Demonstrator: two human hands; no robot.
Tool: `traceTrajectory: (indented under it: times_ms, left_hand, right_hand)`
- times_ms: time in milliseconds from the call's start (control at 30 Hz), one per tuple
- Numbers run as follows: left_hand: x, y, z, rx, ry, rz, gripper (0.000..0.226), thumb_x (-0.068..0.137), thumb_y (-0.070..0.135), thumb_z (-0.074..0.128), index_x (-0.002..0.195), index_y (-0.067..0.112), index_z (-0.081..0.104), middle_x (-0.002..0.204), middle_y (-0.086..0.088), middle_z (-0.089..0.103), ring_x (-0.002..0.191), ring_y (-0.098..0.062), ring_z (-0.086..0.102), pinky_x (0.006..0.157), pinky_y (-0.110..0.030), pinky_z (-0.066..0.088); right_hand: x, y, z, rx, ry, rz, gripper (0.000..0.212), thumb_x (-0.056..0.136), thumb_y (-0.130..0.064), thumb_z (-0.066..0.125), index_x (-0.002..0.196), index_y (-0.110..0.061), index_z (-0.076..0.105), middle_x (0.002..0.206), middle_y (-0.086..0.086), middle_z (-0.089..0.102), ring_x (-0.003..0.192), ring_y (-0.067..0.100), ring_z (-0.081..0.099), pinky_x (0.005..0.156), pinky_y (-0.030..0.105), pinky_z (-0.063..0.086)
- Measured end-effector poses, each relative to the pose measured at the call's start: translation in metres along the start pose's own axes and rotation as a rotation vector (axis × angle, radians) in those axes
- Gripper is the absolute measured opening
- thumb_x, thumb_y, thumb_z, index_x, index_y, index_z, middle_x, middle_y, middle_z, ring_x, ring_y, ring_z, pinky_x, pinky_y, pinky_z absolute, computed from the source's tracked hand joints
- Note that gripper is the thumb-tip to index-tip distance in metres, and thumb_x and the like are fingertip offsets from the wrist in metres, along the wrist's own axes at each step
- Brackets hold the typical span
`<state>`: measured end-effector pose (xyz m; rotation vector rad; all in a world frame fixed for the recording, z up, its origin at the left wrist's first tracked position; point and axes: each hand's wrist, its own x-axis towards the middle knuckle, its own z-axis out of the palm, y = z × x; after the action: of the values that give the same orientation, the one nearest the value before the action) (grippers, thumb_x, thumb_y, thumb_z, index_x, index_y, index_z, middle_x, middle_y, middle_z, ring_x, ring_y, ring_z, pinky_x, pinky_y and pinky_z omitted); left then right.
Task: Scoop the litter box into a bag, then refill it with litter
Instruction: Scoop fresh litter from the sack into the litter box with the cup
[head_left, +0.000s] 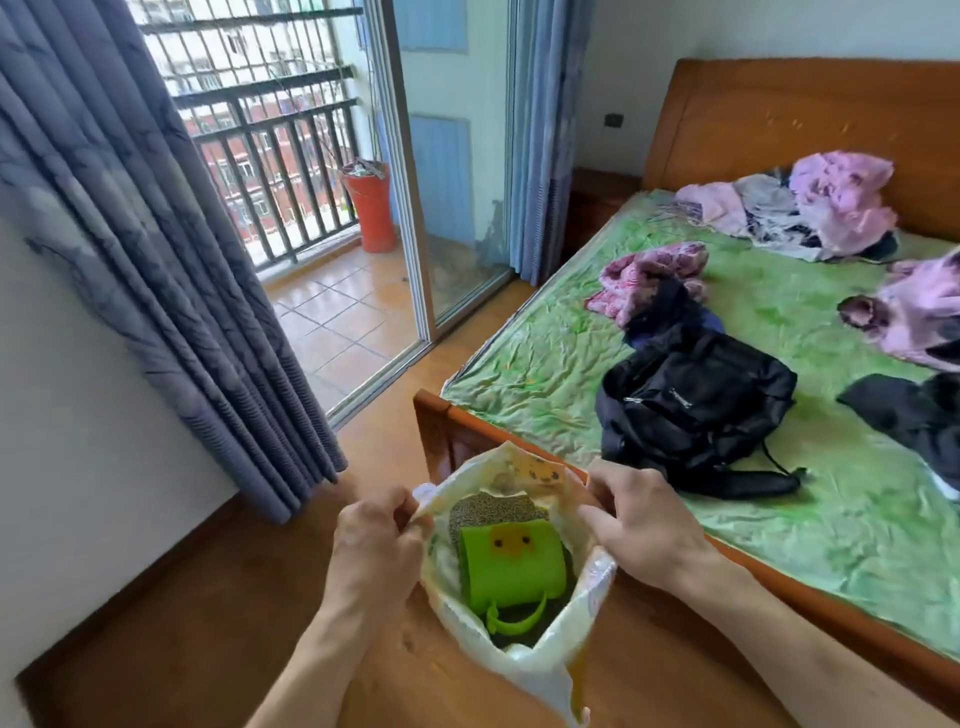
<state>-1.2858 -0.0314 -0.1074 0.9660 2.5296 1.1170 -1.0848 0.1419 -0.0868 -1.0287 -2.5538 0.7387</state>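
1. Bag (519, 654) sits lower centre of frame, above the floor (218, 597), just in front of the bed (571, 374) corner; mouth spread open.
2. Left hand (376, 540) pinches the left rim, fingers curled on the film. Right hand (636, 525) grips the right rim likewise. Both holding bag, nothing else.
3. Inside: dark granular litter (483, 506) with a green cup (511, 571) lying on it, handle toward the near edge.
4. Handling guess: thin soft plastic, no stiffness, likely slick; the load looks dense, so the rim will stretch or tear if lifted by a pinch alone.
5. Better hold: bunch more rim per hand, or support underneath for pouring. Cup is rigid, take it by the handle.
6. Litter box not in view.
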Motion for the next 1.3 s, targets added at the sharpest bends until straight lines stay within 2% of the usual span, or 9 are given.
traceTrajectory:
  times_ms: [133, 233, 367, 633, 733, 833, 933, 1100, 1300]
  left_hand:
    - [0.001, 0.026, 0.045, -0.031, -0.086, 0.055, 0.016, 0.078, 0.013, 0.073, 0.066, 0.016, 0.062, 0.061, 0.003, 0.060, 0.061, -0.018, 0.054, 0.060, -0.032, 0.045]
    - [-0.006, 0.032, 0.072, -0.085, -0.149, 0.097, 0.016, 0.079, 0.010, 0.072, 0.067, 0.016, 0.061, 0.061, 0.005, 0.059, 0.059, -0.010, 0.053, 0.057, -0.024, 0.042]
    - [-0.011, 0.023, 0.103, -0.193, -0.199, 0.089, 0.031, 0.077, 0.006, 0.072, 0.059, 0.018, 0.051, 0.053, 0.007, 0.049, 0.053, -0.013, 0.046, 0.058, -0.036, 0.046]
    - [-0.029, 0.011, 0.147, -0.172, -0.205, 0.030, 0.037, 0.077, 0.004, 0.070, 0.059, 0.019, 0.043, 0.054, 0.007, 0.047, 0.053, -0.008, 0.042, 0.051, -0.020, 0.033]
    - [-0.022, 0.007, 0.169, -0.107, -0.166, -0.041, 0.034, 0.078, 0.006, 0.070, 0.059, 0.019, 0.045, 0.054, 0.006, 0.050, 0.052, -0.008, 0.044, 0.049, -0.018, 0.032]
    - [-0.027, 0.001, 0.195, -0.038, -0.124, -0.132, 0.031, 0.078, 0.008, 0.071, 0.061, 0.018, 0.046, 0.055, 0.005, 0.052, 0.053, -0.011, 0.045, 0.051, -0.027, 0.035]
    - [-0.037, -0.006, 0.239, -0.001, -0.057, -0.200, 0.029, 0.076, 0.005, 0.072, 0.063, 0.015, 0.049, 0.056, 0.003, 0.052, 0.055, -0.016, 0.048, 0.051, -0.026, 0.035]
    - [-0.048, -0.029, 0.311, 0.001, 0.030, -0.304, 0.030, 0.084, 0.011, 0.073, 0.066, 0.018, 0.050, 0.061, 0.005, 0.052, 0.058, -0.016, 0.049, 0.053, -0.035, 0.041]
    - [-0.049, -0.090, 0.381, -0.096, 0.044, -0.399, 0.025, 0.087, 0.010, 0.072, 0.069, 0.019, 0.057, 0.067, 0.008, 0.057, 0.061, -0.011, 0.052, 0.054, -0.026, 0.040]
  right_hand:
    - [-0.030, 0.042, -0.015, -0.057, 0.034, 0.148, 0.028, 0.080, -0.030, 0.064, 0.064, -0.019, 0.043, 0.056, -0.004, 0.049, 0.055, 0.018, 0.049, 0.055, 0.042, 0.044]
    - [-0.047, 0.063, -0.022, -0.110, 0.034, 0.216, 0.029, 0.079, -0.027, 0.065, 0.063, -0.020, 0.042, 0.055, -0.004, 0.048, 0.055, 0.015, 0.047, 0.054, 0.038, 0.042]
    - [-0.046, 0.079, -0.026, -0.176, 0.022, 0.244, 0.031, 0.079, -0.030, 0.064, 0.062, -0.023, 0.039, 0.053, -0.004, 0.046, 0.053, 0.015, 0.047, 0.053, 0.039, 0.042]
    - [-0.038, 0.128, -0.005, -0.174, -0.081, 0.247, 0.027, 0.074, -0.028, 0.065, 0.063, -0.025, 0.042, 0.054, -0.007, 0.049, 0.054, 0.012, 0.049, 0.053, 0.038, 0.045]
    - [-0.018, 0.154, 0.008, -0.146, -0.161, 0.220, 0.023, 0.074, -0.030, 0.063, 0.066, -0.022, 0.043, 0.055, -0.005, 0.051, 0.055, 0.016, 0.052, 0.055, 0.043, 0.048]
    - [0.002, 0.189, 0.026, -0.133, -0.261, 0.170, 0.023, 0.075, -0.032, 0.061, 0.069, -0.021, 0.042, 0.057, -0.003, 0.054, 0.057, 0.020, 0.054, 0.056, 0.045, 0.049]
    - [0.022, 0.232, 0.044, -0.112, -0.387, 0.098, 0.024, 0.077, -0.032, 0.060, 0.070, -0.021, 0.040, 0.057, -0.001, 0.054, 0.056, 0.021, 0.053, 0.055, 0.046, 0.048]
    - [0.054, 0.291, 0.084, -0.118, -0.467, 0.041, 0.026, 0.082, -0.029, 0.061, 0.071, -0.021, 0.038, 0.057, 0.000, 0.054, 0.054, 0.025, 0.052, 0.052, 0.044, 0.046]
    - [0.069, 0.342, 0.146, -0.163, -0.507, 0.115, 0.023, 0.081, -0.027, 0.062, 0.070, -0.023, 0.042, 0.058, -0.001, 0.055, 0.055, 0.023, 0.053, 0.051, 0.042, 0.047]
